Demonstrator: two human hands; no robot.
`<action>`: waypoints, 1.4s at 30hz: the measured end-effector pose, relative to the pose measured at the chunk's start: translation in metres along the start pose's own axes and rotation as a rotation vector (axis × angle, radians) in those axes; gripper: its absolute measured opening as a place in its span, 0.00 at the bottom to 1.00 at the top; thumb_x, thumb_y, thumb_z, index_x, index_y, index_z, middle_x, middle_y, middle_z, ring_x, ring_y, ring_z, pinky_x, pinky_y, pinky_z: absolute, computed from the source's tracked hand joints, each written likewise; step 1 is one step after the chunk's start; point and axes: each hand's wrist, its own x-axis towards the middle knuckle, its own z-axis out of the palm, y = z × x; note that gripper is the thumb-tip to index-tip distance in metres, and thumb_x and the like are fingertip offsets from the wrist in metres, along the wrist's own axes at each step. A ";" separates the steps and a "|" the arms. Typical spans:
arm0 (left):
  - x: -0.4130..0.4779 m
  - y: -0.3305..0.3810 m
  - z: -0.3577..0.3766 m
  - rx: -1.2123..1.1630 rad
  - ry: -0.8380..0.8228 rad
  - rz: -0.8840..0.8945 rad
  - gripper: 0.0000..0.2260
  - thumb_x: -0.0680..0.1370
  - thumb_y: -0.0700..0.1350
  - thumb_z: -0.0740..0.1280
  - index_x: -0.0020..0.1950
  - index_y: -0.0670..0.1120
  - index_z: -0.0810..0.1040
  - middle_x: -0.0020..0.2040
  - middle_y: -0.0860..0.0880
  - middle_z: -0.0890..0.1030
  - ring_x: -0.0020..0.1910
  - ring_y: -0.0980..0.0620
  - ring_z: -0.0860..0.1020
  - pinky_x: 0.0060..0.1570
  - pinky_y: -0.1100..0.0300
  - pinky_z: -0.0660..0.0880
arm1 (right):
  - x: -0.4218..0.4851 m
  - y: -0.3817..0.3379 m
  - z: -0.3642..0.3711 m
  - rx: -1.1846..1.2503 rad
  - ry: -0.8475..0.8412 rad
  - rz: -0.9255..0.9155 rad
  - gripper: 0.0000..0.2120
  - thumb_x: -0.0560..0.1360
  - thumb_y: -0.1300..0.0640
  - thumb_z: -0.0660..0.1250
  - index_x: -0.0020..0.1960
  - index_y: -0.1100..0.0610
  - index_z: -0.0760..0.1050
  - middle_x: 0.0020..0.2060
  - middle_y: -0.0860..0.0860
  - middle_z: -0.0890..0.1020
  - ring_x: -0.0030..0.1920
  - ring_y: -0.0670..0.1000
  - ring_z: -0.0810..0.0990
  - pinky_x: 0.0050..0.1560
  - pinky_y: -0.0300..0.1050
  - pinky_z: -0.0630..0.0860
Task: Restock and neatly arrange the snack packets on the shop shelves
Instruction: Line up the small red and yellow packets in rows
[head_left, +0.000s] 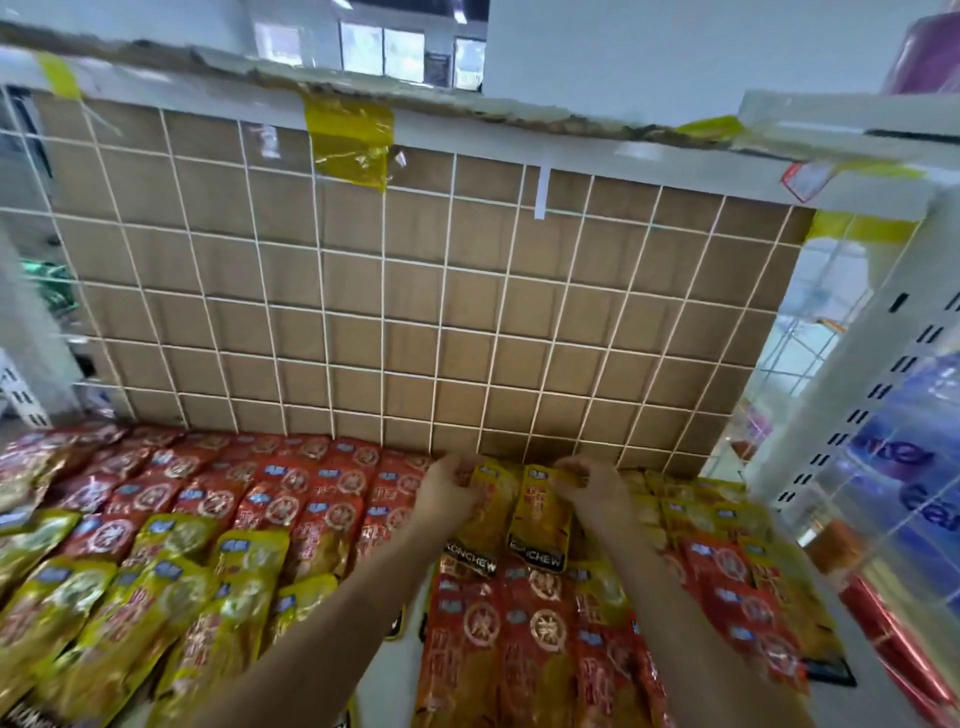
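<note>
Head view, looking down and into a shop shelf (387, 691); its bare white floor shows only in a narrow strip between packet stacks. Both forearms reach to the back of the shelf. Left hand (449, 491): fingers curled over the top edge of a yellow packet (488, 525), gripping it. Right hand (589, 486): fingers and thumb curled, pinching the top edge of a second yellow packet (540, 519). Finger detail is blurred on both. The two held packets lie side by side and touching, top ends toward the back and black bottom bands toward the camera. Those bands overlap the tops of a stack of red packets (519, 649) in front of them. Left of the hands, rows of more red packets (291, 499) lie flat and overlapping, shingle fashion, up to the back. In front of these, at lower left, are rows of other yellow packets (104, 613). More yellow and red ones sit right of the right hand, partly hidden by the forearm. The back wall is a white wire grid (384, 312) with brown cardboard (353, 280) behind it. A strip of yellow tape (350, 140) hangs over the cardboard's top edge. At right stands a white slotted upright (878, 374), with blue and purple packs (924, 467) beyond it.
</note>
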 end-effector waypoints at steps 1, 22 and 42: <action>-0.002 0.000 0.000 0.056 -0.016 0.027 0.14 0.68 0.36 0.68 0.53 0.46 0.79 0.48 0.44 0.82 0.45 0.47 0.80 0.45 0.56 0.76 | -0.001 -0.001 0.000 -0.041 -0.008 -0.013 0.12 0.70 0.58 0.71 0.53 0.53 0.79 0.52 0.53 0.82 0.53 0.52 0.79 0.52 0.42 0.73; -0.151 -0.024 -0.163 0.651 0.295 0.345 0.21 0.74 0.58 0.58 0.62 0.51 0.75 0.59 0.54 0.77 0.58 0.50 0.76 0.56 0.59 0.71 | -0.115 -0.070 -0.004 -0.186 -0.107 -0.574 0.19 0.73 0.51 0.68 0.63 0.51 0.73 0.57 0.50 0.78 0.59 0.53 0.75 0.59 0.50 0.72; -0.151 -0.116 -0.349 0.660 0.364 0.156 0.14 0.75 0.42 0.69 0.60 0.47 0.77 0.57 0.49 0.78 0.53 0.46 0.77 0.46 0.58 0.68 | -0.166 -0.171 0.120 -0.181 -0.153 -0.524 0.18 0.75 0.45 0.64 0.63 0.49 0.73 0.56 0.40 0.73 0.60 0.44 0.71 0.61 0.41 0.65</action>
